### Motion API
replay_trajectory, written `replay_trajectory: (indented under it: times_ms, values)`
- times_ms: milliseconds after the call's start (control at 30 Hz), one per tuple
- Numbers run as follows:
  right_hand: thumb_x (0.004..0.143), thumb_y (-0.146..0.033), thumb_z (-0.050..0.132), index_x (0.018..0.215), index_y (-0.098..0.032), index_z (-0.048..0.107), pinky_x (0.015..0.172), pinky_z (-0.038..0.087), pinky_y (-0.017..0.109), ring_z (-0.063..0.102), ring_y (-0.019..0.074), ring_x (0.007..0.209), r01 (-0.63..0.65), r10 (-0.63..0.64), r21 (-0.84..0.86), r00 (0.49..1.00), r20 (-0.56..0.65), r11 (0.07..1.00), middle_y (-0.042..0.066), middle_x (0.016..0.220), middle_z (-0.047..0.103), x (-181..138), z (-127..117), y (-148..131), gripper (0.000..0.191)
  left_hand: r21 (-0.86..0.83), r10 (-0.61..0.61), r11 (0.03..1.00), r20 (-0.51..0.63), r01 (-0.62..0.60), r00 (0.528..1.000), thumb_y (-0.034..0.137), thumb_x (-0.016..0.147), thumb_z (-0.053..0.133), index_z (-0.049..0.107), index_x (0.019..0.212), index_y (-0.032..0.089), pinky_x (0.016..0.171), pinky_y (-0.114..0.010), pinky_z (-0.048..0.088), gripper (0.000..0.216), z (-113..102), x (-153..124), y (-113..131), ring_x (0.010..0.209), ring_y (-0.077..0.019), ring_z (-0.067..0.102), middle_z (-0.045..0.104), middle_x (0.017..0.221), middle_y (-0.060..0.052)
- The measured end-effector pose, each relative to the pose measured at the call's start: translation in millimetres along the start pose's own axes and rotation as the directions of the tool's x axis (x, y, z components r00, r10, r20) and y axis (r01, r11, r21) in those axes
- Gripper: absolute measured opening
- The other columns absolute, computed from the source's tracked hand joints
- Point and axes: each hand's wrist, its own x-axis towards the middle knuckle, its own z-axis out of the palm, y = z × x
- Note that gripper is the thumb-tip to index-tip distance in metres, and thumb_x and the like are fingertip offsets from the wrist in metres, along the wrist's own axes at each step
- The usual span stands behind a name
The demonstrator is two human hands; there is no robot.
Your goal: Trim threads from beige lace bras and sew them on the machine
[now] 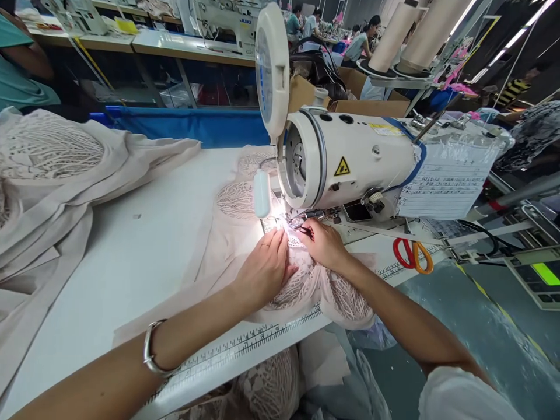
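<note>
A white sewing machine (350,157) stands on the white table (131,262), its lamp lighting the needle area (289,224). Pale pink lace fabric (306,286) lies under the needle and hangs over the table's front edge. My left hand (265,265) lies flat on the lace just left of the needle, fingers stretched forward, a ring on one finger and a silver bracelet (151,350) on the wrist. My right hand (324,242) is at the presser foot, fingers pinched on a small dark tool I cannot name, resting on the lace.
A heap of beige lace garments (48,186) covers the table's left. Red and orange scissors (413,256) lie right of the machine. A measuring tape strip (245,344) runs along the front edge. A round magnifier lamp (271,70) stands above. Other workers sit at machines behind.
</note>
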Motion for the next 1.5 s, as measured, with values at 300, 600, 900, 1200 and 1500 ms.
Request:
replay_trajectory:
  times_ms: [300, 600, 900, 1200, 1500]
  values:
    - [0.093, -0.027, 0.054, 0.075, -0.021, 0.055, 0.065, 0.037, 0.026, 0.056, 0.0158, 0.07, 0.151, -0.133, 0.15, 0.984, -0.121, 0.977, 0.002, 0.08, 0.065, -4, 3, 4, 0.019, -0.004, 0.059, 0.998, 0.052, -0.059, 0.997, 0.028, 0.1, 0.043, 0.051, 0.133, 0.0, 0.109, -0.052, 0.046, 0.044, -4, -1, 3, 0.131, -0.0366, 0.053, 0.058, 0.137, -0.026]
    - [0.094, -0.015, 0.047, 0.098, -0.017, 0.06, 0.066, 0.043, 0.025, 0.066, 0.0173, 0.07, 0.259, -0.261, -0.028, 0.961, -0.087, 0.965, 0.004, 0.078, 0.071, -19, 9, 7, 0.014, 0.01, 0.081, 0.997, 0.116, -0.083, 0.99, 0.035, 0.1, 0.045, 0.052, 0.134, 0.0, 0.104, -0.05, 0.047, 0.05, -7, 2, -1, 0.123, -0.0364, 0.058, 0.059, 0.137, -0.026]
    - [0.101, -0.013, 0.04, 0.13, -0.011, 0.063, 0.077, 0.054, 0.026, 0.072, 0.0195, 0.086, 0.364, -0.385, -0.26, 0.922, -0.035, 0.894, 0.013, 0.101, 0.076, -29, 11, 4, 0.037, -0.09, 0.064, 0.994, 0.097, -0.055, 0.993, 0.032, 0.096, 0.051, 0.06, 0.115, 0.008, 0.084, -0.047, 0.05, 0.033, -15, 8, -3, 0.109, -0.0355, 0.058, 0.057, 0.136, -0.025]
    - [0.098, -0.01, 0.042, 0.138, -0.008, 0.059, 0.082, 0.058, 0.028, 0.072, 0.0208, 0.094, 0.41, -0.427, -0.278, 0.904, 0.001, 0.869, 0.016, 0.119, 0.073, -29, 12, 4, 0.043, -0.189, 0.049, 0.982, 0.138, -0.022, 0.989, 0.037, 0.094, 0.052, 0.049, 0.133, 0.006, 0.088, -0.047, 0.047, 0.05, -15, 8, -11, 0.111, -0.0345, 0.053, 0.054, 0.142, -0.022]
    - [0.092, -0.007, 0.045, 0.137, -0.007, 0.059, 0.072, 0.056, 0.029, 0.072, 0.0221, 0.082, 0.349, -0.337, -0.297, 0.937, 0.092, 0.889, 0.013, 0.097, 0.076, -25, 8, -3, 0.048, -0.103, 0.052, 0.994, 0.145, -0.037, 0.988, 0.042, 0.096, 0.051, 0.045, 0.141, 0.001, 0.098, -0.049, 0.042, 0.061, -17, 7, -11, 0.116, -0.0348, 0.053, 0.054, 0.146, -0.021]
